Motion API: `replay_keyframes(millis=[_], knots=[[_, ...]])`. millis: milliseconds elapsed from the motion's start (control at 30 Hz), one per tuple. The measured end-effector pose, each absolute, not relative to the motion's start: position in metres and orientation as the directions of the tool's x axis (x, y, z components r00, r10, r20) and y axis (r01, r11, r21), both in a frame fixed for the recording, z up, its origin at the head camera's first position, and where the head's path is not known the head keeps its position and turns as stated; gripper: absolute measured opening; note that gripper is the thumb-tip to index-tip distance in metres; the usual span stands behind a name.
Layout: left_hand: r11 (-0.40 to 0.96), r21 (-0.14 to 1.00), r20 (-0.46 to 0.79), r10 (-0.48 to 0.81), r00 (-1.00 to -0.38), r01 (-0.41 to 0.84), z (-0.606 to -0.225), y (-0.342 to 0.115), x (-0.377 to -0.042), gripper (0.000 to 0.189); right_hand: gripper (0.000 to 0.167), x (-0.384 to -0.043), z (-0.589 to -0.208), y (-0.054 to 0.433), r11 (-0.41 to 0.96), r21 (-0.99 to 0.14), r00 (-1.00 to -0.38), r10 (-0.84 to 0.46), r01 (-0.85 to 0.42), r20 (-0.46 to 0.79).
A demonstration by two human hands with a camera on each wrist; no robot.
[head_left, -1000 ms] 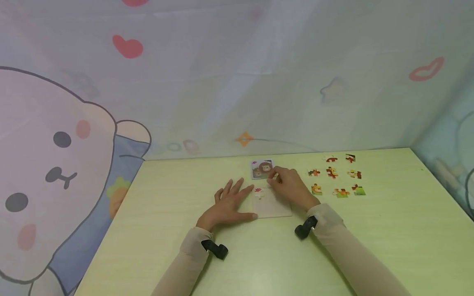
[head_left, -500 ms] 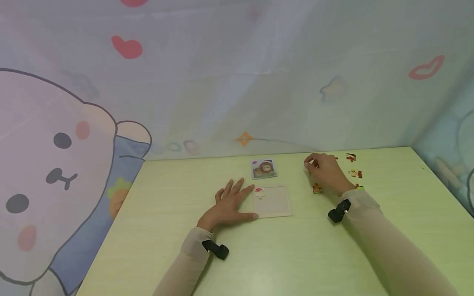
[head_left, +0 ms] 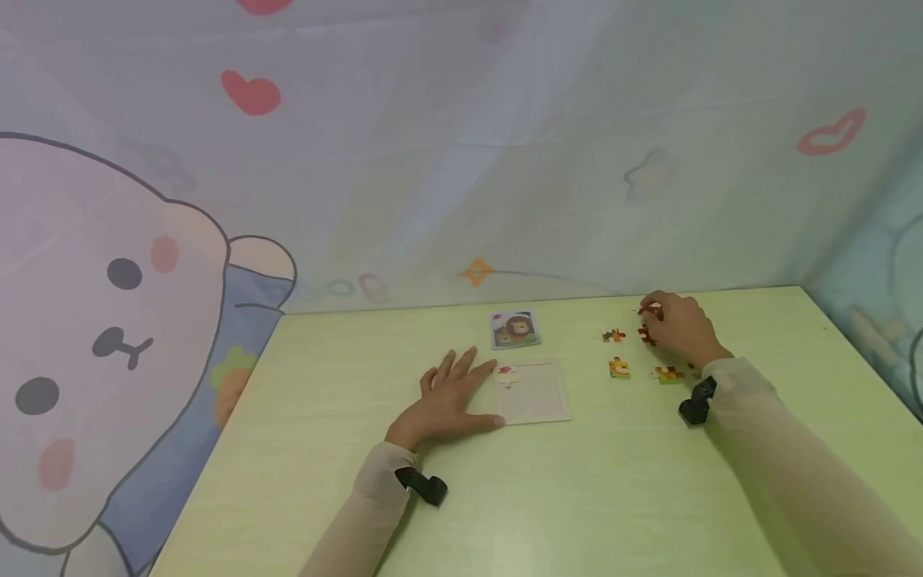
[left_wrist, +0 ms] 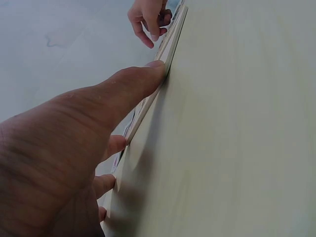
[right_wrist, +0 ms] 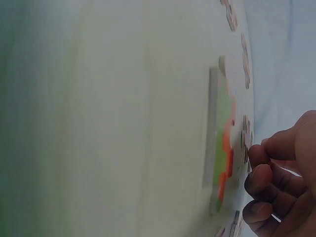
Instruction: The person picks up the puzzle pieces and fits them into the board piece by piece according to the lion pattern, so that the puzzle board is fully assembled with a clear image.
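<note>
A pale square puzzle tray (head_left: pixel 532 397) lies mid-table with one puzzle piece (head_left: pixel 508 375), pink and cream, in its upper left corner. My left hand (head_left: pixel 449 401) rests beside it, fingers spread; thumb and index finger touch the tray's left edge. In the left wrist view the thumb (left_wrist: pixel 131 86) lies along the tray's side. Farther right my right hand (head_left: pixel 681 324) is over the loose pieces. Its thumb and index finger pinch a red puzzle piece (head_left: pixel 653 310) in the back row. Bent fingers (right_wrist: pixel 259 178) show in the right wrist view.
Behind the tray lies a lion picture card (head_left: pixel 515 329). Several loose pieces are spread on the right, among them an orange one (head_left: pixel 618 368) and a green-edged one (head_left: pixel 667 374); the right hand hides others. A printed curtain (head_left: pixel 404 160) hangs behind the table.
My right hand has moved from above the tray rightward to the loose pieces, then on to the red one at the back. The left hand has stayed at the tray's edge.
</note>
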State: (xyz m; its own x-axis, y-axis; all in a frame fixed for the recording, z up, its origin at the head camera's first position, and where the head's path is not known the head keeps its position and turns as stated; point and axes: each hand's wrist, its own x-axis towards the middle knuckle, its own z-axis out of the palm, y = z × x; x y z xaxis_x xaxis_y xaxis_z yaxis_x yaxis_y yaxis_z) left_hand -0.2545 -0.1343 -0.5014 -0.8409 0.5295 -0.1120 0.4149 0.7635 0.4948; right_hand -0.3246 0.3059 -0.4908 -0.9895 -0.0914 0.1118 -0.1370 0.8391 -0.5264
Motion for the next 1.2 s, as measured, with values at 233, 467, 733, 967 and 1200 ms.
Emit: replay_keyframes(millis=[233, 467, 733, 967, 1200], knots=[[0.762, 0.493, -0.106, 0.532, -0.84, 0.42, -0.501, -0.134, -0.254, 0.093, 0.053, -0.332, -0.489, 0.315, 0.847, -0.523, -0.995, -0.092, -0.094, 0.029], [0.771, 0.48, -0.108, 0.525, -0.844, 0.418, -0.499, -0.134, -0.253, 0.094, 0.051, -0.337, -0.492, 0.315, 0.854, -0.509, -0.994, -0.099, -0.11, 0.048], [0.77, 0.484, -0.116, 0.527, -0.842, 0.415, -0.498, -0.133, -0.253, 0.094, 0.044, -0.34, -0.493, 0.314, 0.873, -0.479, -0.996, -0.087, -0.087, 0.024], [0.767, 0.489, -0.115, 0.529, -0.841, 0.416, -0.496, -0.131, -0.252, 0.094, 0.039, -0.341, -0.49, 0.317, 0.875, -0.48, -0.996, -0.084, -0.059, -0.03], [0.77, 0.486, -0.117, 0.526, -0.843, 0.413, -0.495, -0.133, -0.252, 0.093, 0.028, -0.336, -0.484, 0.318, 0.856, -0.508, -0.994, -0.113, -0.093, -0.009]])
